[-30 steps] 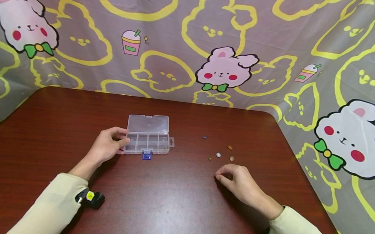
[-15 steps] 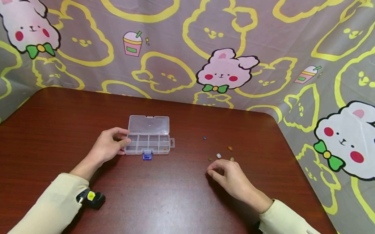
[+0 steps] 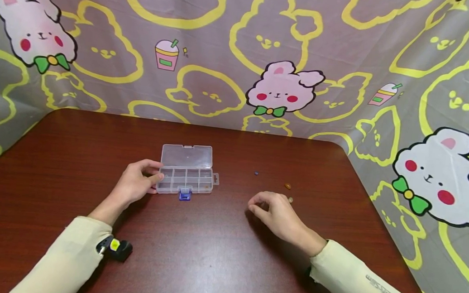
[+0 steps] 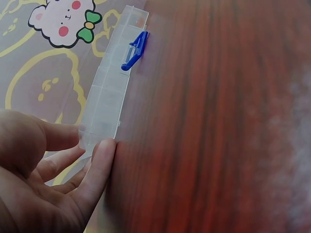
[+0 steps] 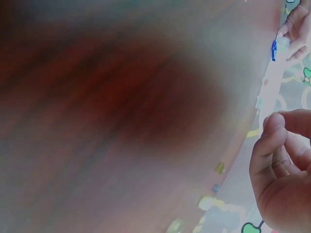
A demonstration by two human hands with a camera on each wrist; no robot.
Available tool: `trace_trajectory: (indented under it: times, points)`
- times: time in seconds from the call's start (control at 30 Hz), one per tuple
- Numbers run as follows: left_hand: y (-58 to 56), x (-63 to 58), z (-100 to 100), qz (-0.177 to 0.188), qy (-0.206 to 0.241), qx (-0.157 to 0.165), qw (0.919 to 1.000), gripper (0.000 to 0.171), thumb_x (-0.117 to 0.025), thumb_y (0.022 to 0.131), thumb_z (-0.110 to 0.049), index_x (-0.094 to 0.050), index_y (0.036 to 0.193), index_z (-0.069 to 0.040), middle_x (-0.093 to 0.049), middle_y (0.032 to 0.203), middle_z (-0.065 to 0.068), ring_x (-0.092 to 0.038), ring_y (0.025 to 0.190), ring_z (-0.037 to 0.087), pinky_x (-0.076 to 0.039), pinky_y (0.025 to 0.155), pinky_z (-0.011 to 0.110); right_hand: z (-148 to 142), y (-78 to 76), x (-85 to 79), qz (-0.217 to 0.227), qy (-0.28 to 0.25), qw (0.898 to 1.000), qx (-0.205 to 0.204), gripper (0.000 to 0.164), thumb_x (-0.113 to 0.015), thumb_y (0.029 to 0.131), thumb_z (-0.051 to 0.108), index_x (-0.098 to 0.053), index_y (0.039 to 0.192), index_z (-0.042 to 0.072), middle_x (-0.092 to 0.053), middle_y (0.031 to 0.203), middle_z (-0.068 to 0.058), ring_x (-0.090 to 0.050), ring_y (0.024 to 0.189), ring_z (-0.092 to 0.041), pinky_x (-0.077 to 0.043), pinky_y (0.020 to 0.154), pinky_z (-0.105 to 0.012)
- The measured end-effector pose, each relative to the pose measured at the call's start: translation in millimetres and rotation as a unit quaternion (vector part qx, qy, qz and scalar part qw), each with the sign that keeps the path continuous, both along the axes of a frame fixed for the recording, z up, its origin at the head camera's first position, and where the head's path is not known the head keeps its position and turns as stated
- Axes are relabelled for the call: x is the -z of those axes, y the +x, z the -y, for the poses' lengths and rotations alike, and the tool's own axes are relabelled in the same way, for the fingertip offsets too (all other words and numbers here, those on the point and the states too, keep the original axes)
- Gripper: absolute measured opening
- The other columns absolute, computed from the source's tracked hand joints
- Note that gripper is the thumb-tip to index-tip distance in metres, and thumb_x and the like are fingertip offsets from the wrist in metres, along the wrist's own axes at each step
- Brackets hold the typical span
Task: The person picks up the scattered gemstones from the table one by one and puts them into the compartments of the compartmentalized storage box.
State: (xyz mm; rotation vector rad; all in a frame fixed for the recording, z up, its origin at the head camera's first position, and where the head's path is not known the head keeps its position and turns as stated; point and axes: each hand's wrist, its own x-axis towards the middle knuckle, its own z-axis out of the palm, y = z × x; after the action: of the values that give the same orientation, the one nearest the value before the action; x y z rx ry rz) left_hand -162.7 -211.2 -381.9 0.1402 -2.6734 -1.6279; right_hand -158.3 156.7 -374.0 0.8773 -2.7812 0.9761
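My left hand (image 3: 136,180) grips the left end of a clear plastic compartment box (image 3: 186,179), thumb and fingers on either side of its corner, as the left wrist view also shows. The lid (image 3: 186,156) lies back and a blue latch (image 3: 185,195) hangs at the front. A tiny orange-yellow bead (image 3: 206,187) sits in the front right compartment. My right hand (image 3: 276,213) is right of the box, above the table. Its thumb and index fingertips (image 5: 274,120) meet; anything between them is hidden.
On the table (image 3: 210,263), right of the box, lie a blue bead (image 3: 256,173), an orange bead (image 3: 288,185) and a beige bead (image 3: 290,199). The right wrist view shows a yellow-green bead (image 5: 221,168) and a white bead (image 5: 206,202). A patterned curtain (image 3: 205,90) stands behind the table.
My right hand has moved left and slightly away from me, towards the box, and now covers the white and green beads in the head view. My left hand keeps its grip on the box.
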Motion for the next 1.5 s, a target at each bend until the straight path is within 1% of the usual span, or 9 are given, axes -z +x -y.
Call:
trace_trajectory:
  times: [0.1,0.2,0.3,0.43,0.53,0.7,0.93,1.2,1.5]
  points:
    - [-0.3,-0.2,0.0,0.001,0.003,0.0,1.0,0.036,-0.063,0.098,-0.001,-0.056,0.131,0.008,-0.06,0.112,0.027,-0.063,0.078,0.023,-0.061,0.062,0.029,5.6,-3.4,0.1,0.003,-0.015,1.0,-0.009,0.008,-0.075,0.09,0.007,-0.075,0.088,0.014,-0.067,0.08,0.011,-0.053,0.062,-0.003,-0.049,0.06,-0.027]
    - [-0.6,-0.3,-0.1,0.003,0.005,0.0,1.0,0.036,-0.062,0.098,-0.003,-0.056,0.132,0.008,-0.059,0.112,0.027,-0.062,0.078,0.023,-0.061,0.063,0.029,10.4,-5.9,-0.6,0.006,-0.028,0.999,-0.02,0.005,-0.074,0.091,0.006,-0.075,0.089,0.011,-0.067,0.081,0.009,-0.054,0.061,-0.003,-0.048,0.058,-0.022]
    - [-0.9,0.0,0.1,0.006,0.005,-0.001,1.0,0.036,-0.063,0.099,-0.003,-0.056,0.132,0.008,-0.059,0.113,0.026,-0.062,0.079,0.024,-0.061,0.063,0.029,15.3,-8.1,-1.7,0.017,-0.034,0.999,-0.026,0.003,-0.073,0.092,0.008,-0.075,0.092,0.01,-0.067,0.082,0.008,-0.056,0.06,-0.003,-0.049,0.059,-0.023]
    - [-0.8,0.7,0.5,0.006,0.004,0.0,1.0,0.036,-0.062,0.099,-0.003,-0.056,0.132,0.007,-0.059,0.113,0.026,-0.062,0.079,0.024,-0.061,0.063,0.029,22.3,-10.4,-3.8,0.031,-0.04,0.998,-0.026,0.003,-0.072,0.093,0.008,-0.075,0.094,0.008,-0.067,0.081,0.009,-0.058,0.061,-0.007,-0.05,0.058,-0.024]
    - [-0.8,0.8,0.4,0.005,0.004,0.001,1.0,0.036,-0.062,0.099,-0.003,-0.056,0.132,0.007,-0.059,0.112,0.026,-0.062,0.078,0.024,-0.061,0.063,0.029,28.0,-12.4,-4.2,0.028,-0.046,0.998,-0.027,0.003,-0.072,0.092,0.007,-0.075,0.094,0.008,-0.066,0.079,0.009,-0.058,0.061,-0.008,-0.049,0.057,-0.024]
    - [-0.8,0.1,0.0,0.001,0.003,0.001,1.0,0.035,-0.062,0.099,-0.003,-0.056,0.132,0.008,-0.06,0.112,0.027,-0.062,0.076,0.023,-0.061,0.063,0.028,36.7,-15.3,-3.3,0.022,-0.045,0.998,-0.026,0.003,-0.072,0.093,0.009,-0.075,0.094,0.01,-0.064,0.076,0.011,-0.055,0.06,-0.004,-0.048,0.055,-0.024]
    - [-0.4,0.8,-0.1,-0.003,0.004,0.002,1.0,0.034,-0.062,0.098,-0.002,-0.057,0.13,0.009,-0.06,0.112,0.027,-0.062,0.075,0.023,-0.061,0.063,0.028,48.7,-20.7,-1.4,0.015,-0.058,0.998,-0.03,0.003,-0.072,0.093,0.009,-0.075,0.093,0.01,-0.066,0.08,0.008,-0.057,0.063,-0.005,-0.05,0.058,-0.024]
    - [-0.5,0.9,0.0,-0.004,0.005,-0.002,1.0,0.034,-0.062,0.098,-0.002,-0.057,0.13,0.008,-0.06,0.112,0.027,-0.062,0.076,0.023,-0.061,0.063,0.028,63.4,-27.1,-0.1,0.006,-0.057,0.998,-0.035,0.004,-0.073,0.093,0.009,-0.075,0.091,0.012,-0.063,0.074,0.008,-0.056,0.062,-0.007,-0.048,0.056,-0.023]
    - [-0.3,1.4,0.6,-0.004,0.009,-0.002,1.0,0.034,-0.062,0.098,-0.001,-0.057,0.13,0.009,-0.06,0.112,0.028,-0.063,0.077,0.023,-0.061,0.063,0.028,80.3,-31.8,-2.3,0.007,-0.051,0.997,-0.053,0.003,-0.072,0.092,0.008,-0.075,0.091,0.008,-0.067,0.08,0.006,-0.056,0.067,-0.005,-0.05,0.062,-0.022]
